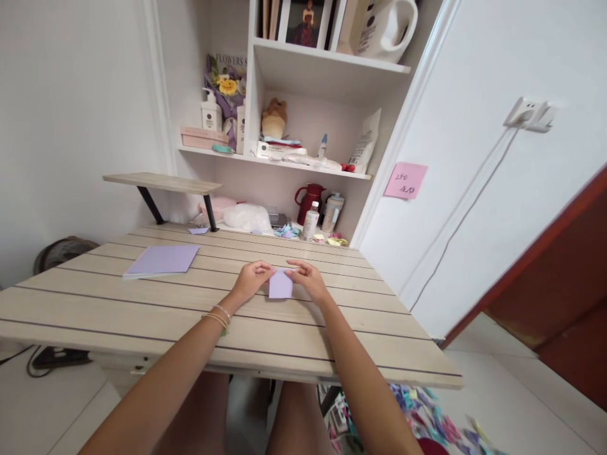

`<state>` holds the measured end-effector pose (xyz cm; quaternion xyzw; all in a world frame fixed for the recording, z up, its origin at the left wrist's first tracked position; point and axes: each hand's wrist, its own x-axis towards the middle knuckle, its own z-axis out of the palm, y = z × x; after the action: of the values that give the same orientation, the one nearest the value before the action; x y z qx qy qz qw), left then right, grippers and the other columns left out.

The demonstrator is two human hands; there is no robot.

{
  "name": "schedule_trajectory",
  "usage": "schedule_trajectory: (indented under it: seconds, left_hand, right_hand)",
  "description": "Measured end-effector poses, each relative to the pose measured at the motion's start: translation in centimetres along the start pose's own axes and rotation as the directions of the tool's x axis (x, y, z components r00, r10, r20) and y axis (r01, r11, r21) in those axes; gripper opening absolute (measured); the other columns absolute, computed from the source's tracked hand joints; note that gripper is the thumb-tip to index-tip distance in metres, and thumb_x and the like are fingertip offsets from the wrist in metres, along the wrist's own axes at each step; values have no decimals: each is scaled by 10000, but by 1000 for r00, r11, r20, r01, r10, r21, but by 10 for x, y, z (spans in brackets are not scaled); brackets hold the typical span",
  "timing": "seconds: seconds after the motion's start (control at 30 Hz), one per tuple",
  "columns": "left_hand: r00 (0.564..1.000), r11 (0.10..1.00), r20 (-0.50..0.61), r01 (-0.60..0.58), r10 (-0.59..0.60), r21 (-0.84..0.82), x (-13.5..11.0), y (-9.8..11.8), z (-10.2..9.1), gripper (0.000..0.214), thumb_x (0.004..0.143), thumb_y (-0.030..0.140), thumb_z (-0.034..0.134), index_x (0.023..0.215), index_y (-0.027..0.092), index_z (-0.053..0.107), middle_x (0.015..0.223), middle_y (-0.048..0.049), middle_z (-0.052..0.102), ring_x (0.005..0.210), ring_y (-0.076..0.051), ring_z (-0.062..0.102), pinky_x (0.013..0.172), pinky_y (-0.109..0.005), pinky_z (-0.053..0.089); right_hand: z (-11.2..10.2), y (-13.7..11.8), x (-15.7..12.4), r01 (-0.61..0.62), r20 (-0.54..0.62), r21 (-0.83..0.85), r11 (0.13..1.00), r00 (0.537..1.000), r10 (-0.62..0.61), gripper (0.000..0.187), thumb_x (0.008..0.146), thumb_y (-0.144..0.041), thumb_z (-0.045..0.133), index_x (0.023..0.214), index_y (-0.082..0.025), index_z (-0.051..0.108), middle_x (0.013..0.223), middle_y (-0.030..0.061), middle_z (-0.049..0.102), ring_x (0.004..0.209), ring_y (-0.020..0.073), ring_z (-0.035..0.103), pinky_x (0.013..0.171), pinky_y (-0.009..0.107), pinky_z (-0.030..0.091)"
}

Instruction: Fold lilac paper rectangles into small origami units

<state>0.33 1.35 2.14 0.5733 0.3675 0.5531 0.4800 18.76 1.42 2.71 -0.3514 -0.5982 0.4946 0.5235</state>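
A small sheet of purple paper (281, 285) is held just above the slatted table (190, 309), near its middle. My left hand (255, 279) pinches the paper's upper left corner between thumb and fingers. At the upper right corner, my right hand (307, 277) grips it with the thumb, its fingers bent above. The sheet's top edge is partly hidden by the fingertips. Off to the left lies a stack of larger purple paper (164, 260), apart from both hands.
A raised wooden shelf (164, 182) on black legs stands at the table's back left. Along the back are a clear bottle (310, 221), a red jug (310, 201), a tumbler (332, 212) and colored paper bits (287, 231). Many folded paper pieces (427, 411) litter the floor at right.
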Motion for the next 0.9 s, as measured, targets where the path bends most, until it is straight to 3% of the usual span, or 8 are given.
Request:
schedule_trajectory:
  seconds: [0.2, 0.67, 0.8, 0.9]
  left_hand:
    - [1000, 1000, -22, -14, 14, 1, -1, 1, 1, 255, 571, 336, 724, 705, 137, 638, 652, -49, 674, 590, -166, 621, 573, -269, 504]
    - [996, 996, -59, -64, 67, 60, 2, 1, -1, 213, 569, 314, 728, 673, 149, 641, 645, -47, 682, 657, -194, 639, 600, -278, 521]
    - [1000, 998, -16, -26, 27, 51, 1, 0, 0, 225, 581, 321, 721, 680, 135, 641, 654, -58, 689, 608, -178, 638, 585, -276, 525]
    - [1000, 1000, -14, 8, -8, 24, 1, 0, 0, 235, 558, 311, 738, 668, 131, 635, 635, -54, 686, 583, -175, 637, 585, -286, 531]
  right_hand:
    - [0, 1, 1, -8, -58, -27, 1000, 998, 6, 293, 591, -397, 695, 744, -147, 685, 753, 54, 675, 731, 178, 600, 653, 293, 474]
    - [-1, 2, 4, 54, -62, -24, 998, 997, -56, 270, 575, -420, 697, 671, -168, 680, 689, 30, 660, 679, 170, 579, 650, 299, 474]
    - [-1, 1, 4, 45, -81, 15, 999, 996, -43, 242, 570, -399, 709, 581, -165, 647, 608, 10, 625, 623, 153, 564, 635, 290, 462]
    - [-1, 1, 2, 8, -64, 55, 998, 998, -4, 260, 588, -410, 697, 636, -157, 665, 658, 26, 639, 660, 163, 574, 661, 304, 467]
